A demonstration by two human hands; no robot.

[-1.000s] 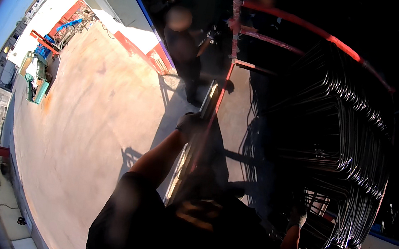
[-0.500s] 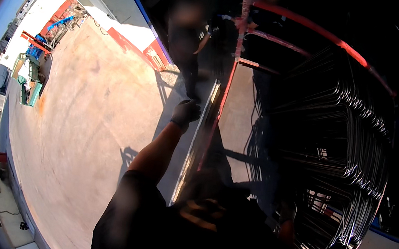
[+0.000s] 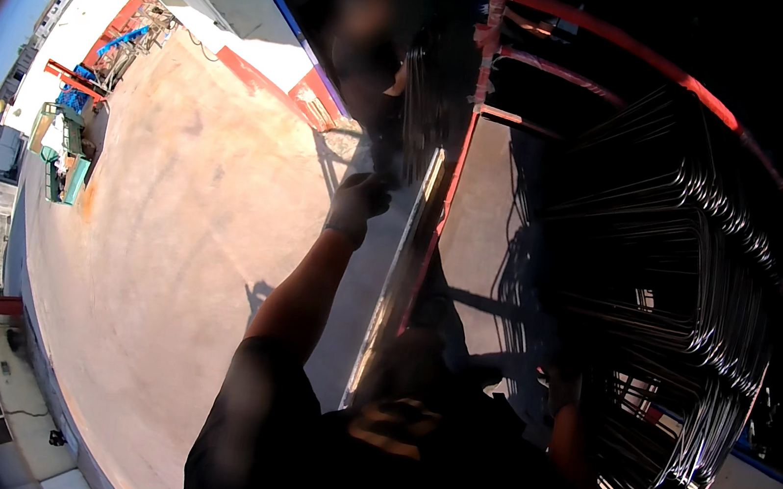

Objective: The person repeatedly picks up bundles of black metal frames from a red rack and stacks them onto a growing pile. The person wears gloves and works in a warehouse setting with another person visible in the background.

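Grey-gloved left hand (image 3: 355, 205) out ahead, at end of bare forearm (image 3: 294, 296), dark sleeve (image 3: 260, 381) behind, fingers curled inward. Just right of that grip, apart from the fingers in this view: long bar (image 3: 395, 275) with pale yellowish edge, slanting back toward the body. Farther right, close alongside the bar: upright of red frame (image 3: 685, 82), with rails curving away ahead of the right grip.

Right hand (image 3: 562, 391) lower and well right of the left one, deep in shadow. Immediately right of it: bent metal rods (image 3: 706, 331), dark, nested in tight rows, shiny at the bends, stacked up ahead of and beyond that hand. Too dark there to make out contact; can't say for either hand whether closed on something or loose.

Beyond the left grip, co-worker (image 3: 355, 67) in dark clothing, in shade, forearm beside thin dark rods (image 3: 416, 99). Left of the left grip: sunlit concrete floor (image 3: 186, 227), wide. Far left across it: green bin (image 3: 74, 178) with pale stuff inside, blue bundle (image 3: 72, 99) just past the bin. Between both grips, nearer the body: tan-patterned shirt (image 3: 395, 425).
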